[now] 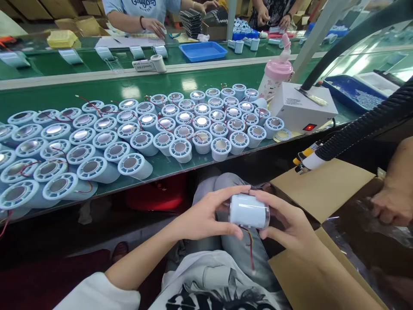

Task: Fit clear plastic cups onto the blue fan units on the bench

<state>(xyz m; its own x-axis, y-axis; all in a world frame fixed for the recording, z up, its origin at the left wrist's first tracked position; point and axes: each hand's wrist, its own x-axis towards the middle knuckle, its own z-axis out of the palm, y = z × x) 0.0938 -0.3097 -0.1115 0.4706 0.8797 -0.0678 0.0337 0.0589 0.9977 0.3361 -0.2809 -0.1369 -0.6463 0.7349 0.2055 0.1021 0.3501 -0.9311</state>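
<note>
Above my lap, a light blue cylindrical housing (pixel 248 211) lies sideways between my two hands. Clear plastic shows at its right end, and thin red and dark wires dangle below it. My left hand (pixel 213 215) grips the left end, thumb underneath and fingers over the top. On the right end, my right hand (pixel 287 219) holds with its thumb low and fingers above and behind. Rows of similar blue housings (pixel 221 148) stand on the green bench (pixel 167 165), with round metallic discs in their tops and wires on some.
An open cardboard box (pixel 322 189) sits at my right, beside another person's hand (pixel 393 202). A black hose (pixel 361 125) hangs near a white device (pixel 300 107). A pink-lidded bottle (pixel 277 75) and blue tray (pixel 203 51) stand farther back, before two co-workers.
</note>
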